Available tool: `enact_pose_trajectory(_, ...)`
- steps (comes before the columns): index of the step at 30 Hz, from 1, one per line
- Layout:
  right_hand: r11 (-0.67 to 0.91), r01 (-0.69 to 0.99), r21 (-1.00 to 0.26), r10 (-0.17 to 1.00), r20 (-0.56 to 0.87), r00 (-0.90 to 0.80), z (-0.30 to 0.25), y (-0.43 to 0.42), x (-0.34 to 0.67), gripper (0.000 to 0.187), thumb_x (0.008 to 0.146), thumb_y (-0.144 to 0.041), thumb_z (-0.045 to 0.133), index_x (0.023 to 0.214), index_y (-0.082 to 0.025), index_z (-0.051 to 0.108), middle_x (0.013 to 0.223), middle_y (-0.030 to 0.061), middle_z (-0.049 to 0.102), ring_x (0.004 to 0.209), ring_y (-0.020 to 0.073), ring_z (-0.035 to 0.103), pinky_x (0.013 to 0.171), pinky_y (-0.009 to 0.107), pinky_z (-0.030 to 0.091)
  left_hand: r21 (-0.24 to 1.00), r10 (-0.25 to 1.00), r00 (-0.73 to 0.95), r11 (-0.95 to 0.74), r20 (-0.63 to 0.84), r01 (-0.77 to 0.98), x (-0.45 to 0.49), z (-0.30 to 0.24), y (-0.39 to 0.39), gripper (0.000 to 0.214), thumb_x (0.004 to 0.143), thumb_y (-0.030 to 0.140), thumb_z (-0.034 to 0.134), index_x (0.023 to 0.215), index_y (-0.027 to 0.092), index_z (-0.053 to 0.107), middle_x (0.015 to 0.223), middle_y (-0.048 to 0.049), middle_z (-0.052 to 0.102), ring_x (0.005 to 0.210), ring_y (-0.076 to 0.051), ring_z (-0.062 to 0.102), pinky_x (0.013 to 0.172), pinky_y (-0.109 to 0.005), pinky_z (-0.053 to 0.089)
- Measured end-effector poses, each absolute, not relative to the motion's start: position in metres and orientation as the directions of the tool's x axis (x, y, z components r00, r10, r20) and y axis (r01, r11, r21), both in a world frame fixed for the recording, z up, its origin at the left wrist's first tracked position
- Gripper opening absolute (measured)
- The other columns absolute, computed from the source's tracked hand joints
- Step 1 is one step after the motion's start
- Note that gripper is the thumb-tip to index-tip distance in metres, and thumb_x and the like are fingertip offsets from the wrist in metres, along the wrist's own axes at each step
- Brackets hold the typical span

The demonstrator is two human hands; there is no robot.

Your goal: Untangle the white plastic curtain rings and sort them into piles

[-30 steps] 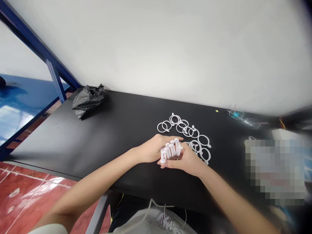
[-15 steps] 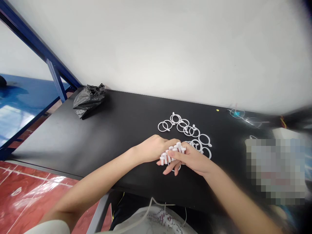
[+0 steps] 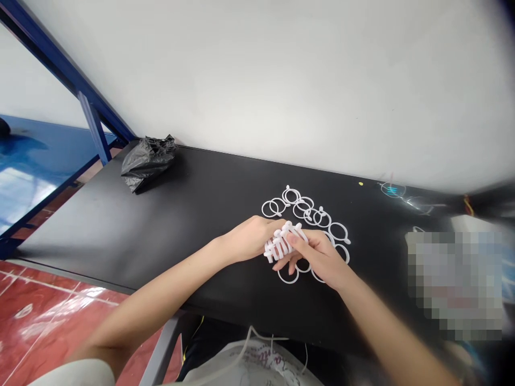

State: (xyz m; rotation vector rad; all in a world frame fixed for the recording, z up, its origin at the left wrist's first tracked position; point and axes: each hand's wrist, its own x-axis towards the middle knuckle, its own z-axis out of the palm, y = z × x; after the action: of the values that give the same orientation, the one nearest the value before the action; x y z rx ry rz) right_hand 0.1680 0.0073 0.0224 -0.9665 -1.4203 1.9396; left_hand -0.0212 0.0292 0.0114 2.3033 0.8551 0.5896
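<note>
A row of white plastic rings (image 3: 277, 245), each with a small knob, is bunched together between my two hands. My left hand (image 3: 251, 236) comes in from the left, its fingers at the bunch and partly hidden by it; the rings seem to sit around them. My right hand (image 3: 322, 257) is closed on the bunch from the right, thumb pressed on top and fingertips showing below. More loose white rings (image 3: 338, 232) of the same kind lie overlapping on the black table beyond and beneath my hands. A single ring (image 3: 288, 282) lies just below the bunch.
A crumpled black plastic bag (image 3: 148, 161) lies at the back left of the black table (image 3: 209, 187). Clear plastic wrap (image 3: 414, 202) and a yellow bit (image 3: 361, 184) are near the wall. A blurred-out item (image 3: 454, 284) stands at right. A blue metal frame (image 3: 94, 126) rises at left.
Both hands and the bunched rings have lifted slightly and turned, so more of the bunch shows. Rings on the table beneath my right hand are now more visible.
</note>
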Motion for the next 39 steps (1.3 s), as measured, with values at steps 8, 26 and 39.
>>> enact_pose_trajectory(8, -0.107, 0.135, -0.985, 0.837, -0.162, -0.522, 0.026, 0.012, 0.179, 0.031, 0.092, -0.043, 0.059, 0.077, -0.016, 0.064, 0.055, -0.0031, 0.057, 0.039, 0.0068, 0.054, 0.036, 0.018, 0.037, 0.476, 0.674, 0.694, -0.711, 0.253, 0.517, -0.027, 0.014, 0.032, 0.016, 0.097, 0.015, 0.038, 0.086, 0.015, 0.050, 0.067, 0.0019, 0.054, 0.050, -0.009, 0.043, 0.049, -0.022, 0.031)
enact_pose_trajectory(26, 0.082, 0.091, -0.992, 0.893, 0.033, -0.449, 0.021, 0.005, 0.171, 0.024, 0.082, -0.037, 0.072, 0.067, -0.018, 0.073, 0.074, 0.0012, 0.060, 0.036, 0.0044, 0.049, 0.030, 0.020, 0.038, 0.719, 0.677, 0.712, -0.587, 0.185, 0.372, -0.026, 0.007, 0.033, 0.010, 0.091, 0.022, 0.047, 0.083, 0.016, 0.049, 0.064, 0.0047, 0.050, 0.050, -0.007, 0.040, 0.048, -0.019, 0.031)
enact_pose_trajectory(39, 0.108, 0.053, -0.993, 0.905, 0.076, -0.419, 0.025, 0.000, 0.166, 0.022, 0.086, -0.034, 0.067, 0.070, -0.020, 0.072, 0.083, 0.0044, 0.068, 0.056, 0.0120, 0.063, 0.051, 0.027, 0.054, 0.773, 0.708, 0.660, -0.557, 0.252, 0.303, -0.024, 0.010, 0.039, 0.006, 0.085, 0.018, 0.051, 0.080, 0.016, 0.049, 0.064, 0.0060, 0.047, 0.052, -0.006, 0.039, 0.051, -0.019, 0.034)
